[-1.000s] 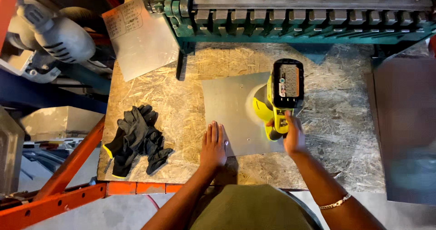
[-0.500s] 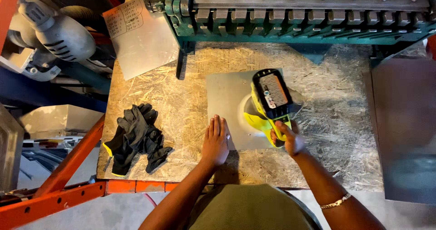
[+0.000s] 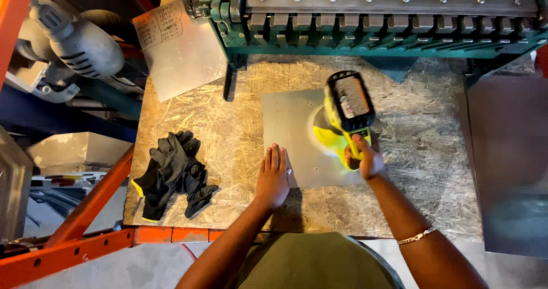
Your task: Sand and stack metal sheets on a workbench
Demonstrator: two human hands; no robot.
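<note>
A square grey metal sheet [image 3: 291, 130] lies flat on the chipboard bench top [image 3: 228, 129]. My left hand [image 3: 273, 177] presses palm-down, fingers together, on the sheet's near left edge. My right hand [image 3: 364, 156] grips the handle of a yellow cordless drill [image 3: 342, 120] with a black battery pack. The drill stands over the sheet's right half, tilted, its nose pointing down at the metal. The bit itself is hidden under the tool body.
A pair of black gloves [image 3: 171, 175] lies at the bench's left front. A green sheet-metal brake [image 3: 377, 20] spans the back. Another metal sheet with writing [image 3: 180, 49] leans at back left. A grey power tool [image 3: 74, 37] sits on orange racking [image 3: 85, 209] at left.
The drill has tilted and shifted left and away over the sheet, my right hand moving with it. My left hand stays pressed on the sheet's edge.
</note>
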